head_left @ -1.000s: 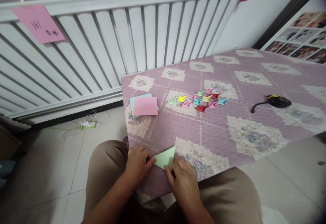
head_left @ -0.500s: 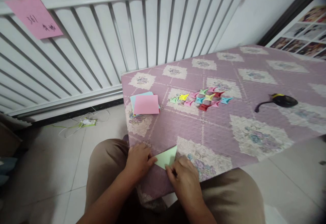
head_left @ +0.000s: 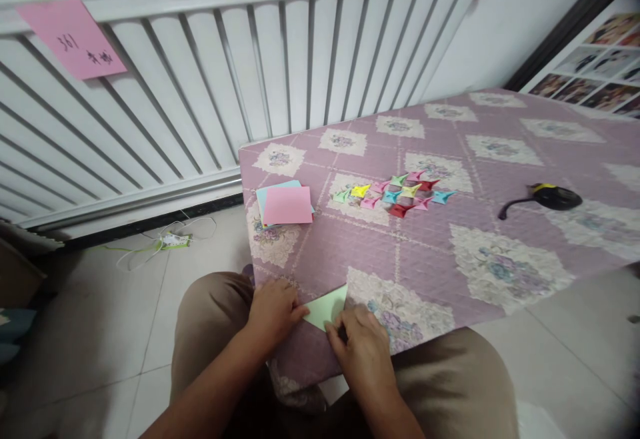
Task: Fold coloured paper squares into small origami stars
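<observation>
A pale green sheet of folded paper (head_left: pixel 325 309), triangular in outline, lies on the cloth near the table's front corner. My left hand (head_left: pixel 274 309) rests at its left point, the thumb pressing that corner and the other fingers bent against the table. At the right side my right hand (head_left: pixel 364 342) holds the paper's lower right edge between thumb and curled fingers, which partly hide that edge. Beyond my hands, several small folded paper pieces (head_left: pixel 393 196) in pink, red, yellow, green and blue sit in rows.
A stack of coloured paper sheets (head_left: pixel 287 206), pink on top, lies toward the table's left edge. A black object with a thin curved stem (head_left: pixel 555 197) is on the right. Behind the flowered tablecloth (head_left: pixel 440 246) stands a white radiator (head_left: pixel 295 59). Cables (head_left: pixel 173 240) lie on the floor.
Both hands and the green paper stay almost in place. My right fingers have shifted very slightly along the paper's right edge, and the view has moved a little.
</observation>
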`<state>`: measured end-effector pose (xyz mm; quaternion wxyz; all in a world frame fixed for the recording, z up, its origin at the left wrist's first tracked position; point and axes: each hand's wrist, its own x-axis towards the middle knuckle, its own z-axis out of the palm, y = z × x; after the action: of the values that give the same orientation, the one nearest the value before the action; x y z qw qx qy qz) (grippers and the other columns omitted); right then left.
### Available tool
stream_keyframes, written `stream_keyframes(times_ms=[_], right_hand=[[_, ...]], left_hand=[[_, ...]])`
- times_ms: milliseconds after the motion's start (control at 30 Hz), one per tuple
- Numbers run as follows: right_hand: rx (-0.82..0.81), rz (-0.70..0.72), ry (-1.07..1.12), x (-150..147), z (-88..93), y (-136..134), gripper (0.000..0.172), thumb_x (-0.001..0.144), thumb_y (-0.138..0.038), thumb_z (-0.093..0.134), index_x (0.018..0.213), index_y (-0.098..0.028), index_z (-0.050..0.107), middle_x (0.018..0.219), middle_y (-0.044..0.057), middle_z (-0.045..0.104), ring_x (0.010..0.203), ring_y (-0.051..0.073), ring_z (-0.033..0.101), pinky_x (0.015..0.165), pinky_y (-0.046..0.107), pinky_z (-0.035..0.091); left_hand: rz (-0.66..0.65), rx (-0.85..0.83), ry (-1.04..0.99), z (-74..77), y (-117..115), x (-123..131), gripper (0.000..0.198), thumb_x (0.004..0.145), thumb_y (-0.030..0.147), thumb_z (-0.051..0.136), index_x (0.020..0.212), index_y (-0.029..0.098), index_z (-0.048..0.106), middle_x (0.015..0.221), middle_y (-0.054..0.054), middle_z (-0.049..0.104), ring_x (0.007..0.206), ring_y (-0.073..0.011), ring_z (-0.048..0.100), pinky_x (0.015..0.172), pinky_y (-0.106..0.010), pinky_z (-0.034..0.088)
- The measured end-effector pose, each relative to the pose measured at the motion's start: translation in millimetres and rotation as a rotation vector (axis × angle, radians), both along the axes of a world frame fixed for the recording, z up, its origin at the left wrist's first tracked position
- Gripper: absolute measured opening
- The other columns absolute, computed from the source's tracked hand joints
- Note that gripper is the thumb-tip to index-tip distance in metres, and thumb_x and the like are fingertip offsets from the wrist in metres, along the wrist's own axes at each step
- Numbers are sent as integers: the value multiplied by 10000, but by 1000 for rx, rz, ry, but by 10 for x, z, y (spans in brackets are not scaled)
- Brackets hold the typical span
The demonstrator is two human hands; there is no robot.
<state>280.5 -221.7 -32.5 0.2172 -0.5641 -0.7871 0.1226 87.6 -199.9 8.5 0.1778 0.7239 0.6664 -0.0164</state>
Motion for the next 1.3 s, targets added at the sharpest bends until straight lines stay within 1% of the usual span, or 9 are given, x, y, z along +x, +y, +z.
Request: stream_keyframes(times_ms=[200,333,567,833,967,1067,1133,1200,1300], right_hand=[[-33,-15,-25,-24,44,-23,136,828,-256,625,716,-229,554,772,9,562,796,209,508,698,310,326],[32,13,-73,-58,44,-44,45,820,-227,651,834,-259,622,796,4,585,796,206,506,706,317,305],[187,92,-147,-66,-49,-46,269,719,-182,765,934,-300,656,773,-8,603,751,198,478,708,324,282],[224,161,-127,20,-68,-68,314,739,-170,752,1013,-283,649,823,-11,617,786,180,485,726,312,295],[216,156,-155,36,-55,-77,275,768,-164,717,1003,-287,649,820,-13,610,769,174,489,709,308,305],[198,150,-175,26,-31,-75,243,793,-161,686,991,-297,649,817,-11,606,764,173,498,700,310,314],[186,155,-188,18,-15,-74,230,801,-165,678,987,-297,649,822,-4,606,779,178,510,703,315,324],[162,160,-208,16,-4,-74,213,797,-177,687,976,-287,653,819,1,605,790,183,518,703,320,333],[148,174,-216,31,-8,-82,248,777,-177,708,999,-272,652,818,4,614,803,193,529,712,329,350]], left_hand=[[-51,11,31,-10,22,-14,302,838,487,599,795,195,662,913,-43,639,894,-236,565,751,-333,391],[-89,34,69,-36,21,-17,320,848,499,582,809,191,663,914,-56,640,892,-243,573,763,-340,401],[-117,68,89,-84,11,-38,301,854,486,582,821,194,646,920,-54,633,906,-251,571,763,-347,403],[-97,125,46,-113,-59,-118,236,860,429,595,848,194,604,931,-45,618,923,-237,551,788,-351,390],[-75,99,25,-80,-55,-182,195,872,391,583,868,197,598,952,-30,613,944,-219,546,823,-347,388],[-69,133,67,-37,-101,-94,145,910,308,526,917,190,610,970,-45,607,960,-223,541,847,-357,399],[-143,194,73,-41,-184,48,170,939,215,454,971,199,620,989,-52,609,978,-221,535,883,-365,399],[-267,233,14,-96,-297,207,218,952,218,437,1104,233,592,1099,-49,601,1032,-217,525,917,-360,403],[-279,252,8,-259,-465,356,303,947,216,442,1239,213,522,1208,-71,574,1072,-220,526,943,-359,415]])
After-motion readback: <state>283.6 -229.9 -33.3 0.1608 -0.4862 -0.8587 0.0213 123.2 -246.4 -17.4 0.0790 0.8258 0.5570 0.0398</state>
